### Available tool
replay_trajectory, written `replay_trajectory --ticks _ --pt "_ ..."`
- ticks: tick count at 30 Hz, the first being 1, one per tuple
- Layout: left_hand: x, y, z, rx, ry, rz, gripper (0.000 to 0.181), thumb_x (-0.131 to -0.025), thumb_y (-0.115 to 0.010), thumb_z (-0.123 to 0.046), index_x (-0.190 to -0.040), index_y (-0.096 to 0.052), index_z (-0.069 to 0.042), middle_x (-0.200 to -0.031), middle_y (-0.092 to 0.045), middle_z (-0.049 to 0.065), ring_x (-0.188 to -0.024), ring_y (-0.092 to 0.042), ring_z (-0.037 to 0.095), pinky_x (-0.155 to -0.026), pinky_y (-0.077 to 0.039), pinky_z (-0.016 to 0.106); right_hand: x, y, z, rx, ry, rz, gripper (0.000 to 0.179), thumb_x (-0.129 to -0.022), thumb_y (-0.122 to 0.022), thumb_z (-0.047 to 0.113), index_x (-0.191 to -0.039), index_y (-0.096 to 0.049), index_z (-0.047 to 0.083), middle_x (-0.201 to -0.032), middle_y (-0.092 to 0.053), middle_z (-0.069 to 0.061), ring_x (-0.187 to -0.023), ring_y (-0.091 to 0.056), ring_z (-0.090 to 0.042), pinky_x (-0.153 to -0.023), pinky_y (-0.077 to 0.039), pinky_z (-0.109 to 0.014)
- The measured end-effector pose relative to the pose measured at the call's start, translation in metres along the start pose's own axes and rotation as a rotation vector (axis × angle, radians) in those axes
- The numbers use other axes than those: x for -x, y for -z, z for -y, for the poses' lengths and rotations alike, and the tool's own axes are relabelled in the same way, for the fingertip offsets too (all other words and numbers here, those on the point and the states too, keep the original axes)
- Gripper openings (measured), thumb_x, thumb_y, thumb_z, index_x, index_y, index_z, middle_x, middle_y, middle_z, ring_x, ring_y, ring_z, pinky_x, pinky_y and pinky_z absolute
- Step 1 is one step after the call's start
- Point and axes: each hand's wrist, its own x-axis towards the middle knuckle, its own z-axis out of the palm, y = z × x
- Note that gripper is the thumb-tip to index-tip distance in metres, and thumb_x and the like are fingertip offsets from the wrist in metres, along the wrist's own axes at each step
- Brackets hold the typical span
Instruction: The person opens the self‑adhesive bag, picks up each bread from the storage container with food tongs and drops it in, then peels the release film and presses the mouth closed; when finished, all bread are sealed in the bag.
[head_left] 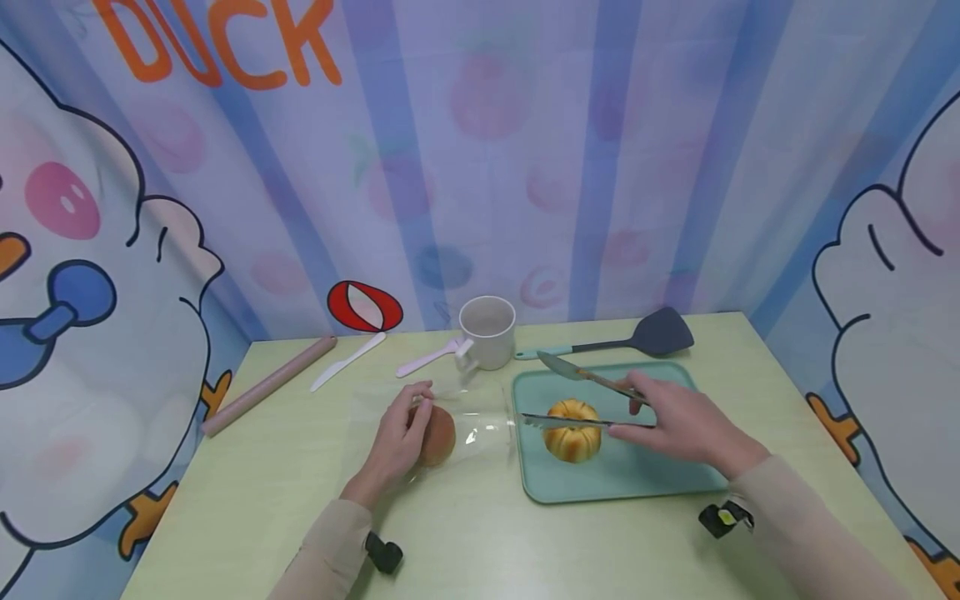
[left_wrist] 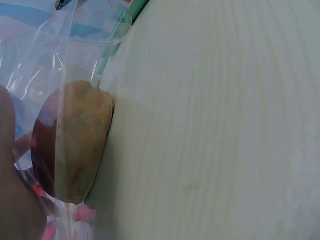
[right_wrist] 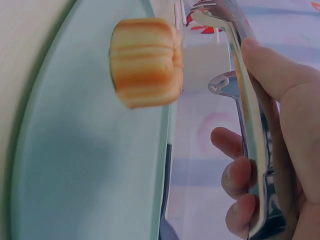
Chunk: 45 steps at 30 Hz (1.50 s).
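Observation:
In the head view my left hand (head_left: 397, 429) holds a clear plastic bag (head_left: 480, 425) at its left part. A round brown bun (head_left: 437, 436) lies inside the bag beside the thumb; the left wrist view shows the bun (left_wrist: 82, 142) through the film. My right hand (head_left: 682, 412) grips metal tongs (head_left: 600, 382), fingers and thumb wrapped round the arms. The tongs' arms stand spread apart over a golden, ridged, pumpkin-shaped bread (head_left: 573, 446). That bread rests on a green tray (head_left: 637, 479), and in the right wrist view the tongs (right_wrist: 260, 150) are apart from it.
Behind the bag stands a white mug (head_left: 487, 333), with a pale purple fork (head_left: 427, 360) to its left. A white knife (head_left: 348, 362) and a pink rolling pin (head_left: 270, 386) lie farther left. A dark spatula (head_left: 660, 332) lies behind the tray. A printed curtain (head_left: 487, 167) closes the back.

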Motion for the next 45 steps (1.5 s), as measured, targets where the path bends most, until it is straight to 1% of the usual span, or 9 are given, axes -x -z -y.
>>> replay_trajectory --ticks 4,9,12,15,19,28,32,36,45 --pt "0.0 0.0 0.001 -0.002 -0.002 0.004 0.013 -0.112 -0.05 -0.021 -0.118 -0.058 -0.013 -0.148 -0.059 0.019 -0.143 -0.05 0.04 -0.117 -0.037 0.065 0.011 0.003 -0.009 -0.008 -0.025 -0.001 0.052 -0.092 -0.075 0.06 -0.122 -0.058 0.022 -0.1 -0.07 0.003 -0.054 -0.044 -0.005 -0.051 -0.041 -0.027" --pt "-0.001 0.0 0.001 -0.007 -0.014 0.007 0.013 -0.112 -0.049 -0.02 -0.118 -0.058 -0.013 -0.148 -0.059 0.021 -0.143 -0.05 0.04 -0.117 -0.037 0.065 0.028 0.002 -0.021 -0.031 -0.041 0.004 0.043 -0.092 -0.077 0.055 -0.111 -0.055 0.023 -0.125 -0.073 -0.01 -0.05 -0.038 -0.005 -0.048 -0.039 -0.027" --pt "-0.001 0.0 0.001 -0.013 -0.02 0.005 0.014 -0.112 -0.049 -0.019 -0.118 -0.058 -0.011 -0.148 -0.059 0.02 -0.143 -0.05 0.04 -0.117 -0.037 0.064 0.037 0.001 -0.028 -0.052 -0.05 0.014 0.042 -0.092 -0.078 0.053 -0.109 -0.054 0.023 -0.129 -0.072 -0.013 -0.048 -0.036 -0.004 -0.046 -0.037 -0.027" --pt "-0.001 0.001 0.001 -0.018 -0.018 0.007 0.015 -0.112 -0.049 -0.02 -0.118 -0.059 -0.01 -0.147 -0.06 0.018 -0.143 -0.051 0.04 -0.117 -0.038 0.063 0.044 -0.001 -0.033 -0.063 -0.057 0.032 0.047 -0.091 -0.077 0.055 -0.115 -0.055 0.021 -0.116 -0.073 -0.007 -0.049 -0.037 -0.004 -0.046 -0.037 -0.026" --pt "-0.001 0.002 0.001 -0.009 -0.001 0.015 0.015 -0.112 -0.049 -0.02 -0.118 -0.059 -0.01 -0.149 -0.059 0.02 -0.144 -0.049 0.04 -0.118 -0.037 0.063 0.05 -0.005 -0.039 -0.061 -0.057 0.054 0.057 -0.092 -0.075 0.058 -0.125 -0.056 0.016 -0.098 -0.068 0.004 -0.05 -0.04 -0.003 -0.047 -0.038 -0.026" --pt "0.0 0.002 0.0 -0.001 0.045 0.038 0.016 -0.113 -0.048 -0.023 -0.118 -0.058 -0.012 -0.152 -0.057 0.017 -0.147 -0.046 0.038 -0.12 -0.035 0.062 0.053 -0.018 -0.044 -0.054 -0.064 0.077 0.061 -0.092 -0.075 0.058 -0.129 -0.059 0.013 -0.093 -0.066 0.009 -0.053 -0.043 -0.002 -0.05 -0.04 -0.025" --pt "0.0 0.003 0.001 -0.007 0.023 0.028 0.015 -0.112 -0.048 -0.021 -0.118 -0.058 -0.013 -0.151 -0.057 0.018 -0.147 -0.047 0.039 -0.12 -0.035 0.062 0.052 -0.021 -0.044 -0.047 -0.052 0.081 0.056 -0.093 -0.073 0.058 -0.127 -0.059 0.016 -0.092 -0.064 0.012 -0.054 -0.043 -0.002 -0.051 -0.041 -0.025" --pt "0.0 0.003 0.001 -0.007 0.032 0.026 0.014 -0.112 -0.048 -0.021 -0.118 -0.059 -0.014 -0.151 -0.057 0.017 -0.148 -0.046 0.038 -0.121 -0.034 0.06 0.052 -0.025 -0.045 -0.049 -0.034 0.075 0.05 -0.095 -0.072 0.057 -0.124 -0.059 0.018 -0.091 -0.061 0.014 -0.054 -0.043 -0.001 -0.05 -0.04 -0.024" --pt "0.0 0.001 0.001 -0.008 0.011 0.019 0.013 -0.112 -0.049 -0.02 -0.118 -0.059 -0.013 -0.15 -0.058 0.019 -0.146 -0.048 0.038 -0.12 -0.036 0.061 0.054 -0.028 -0.044 0.013 0.025 0.012 0.032 -0.098 -0.071 0.052 -0.107 -0.056 0.026 -0.079 -0.053 0.02 -0.055 -0.039 0.002 -0.05 -0.035 -0.023"
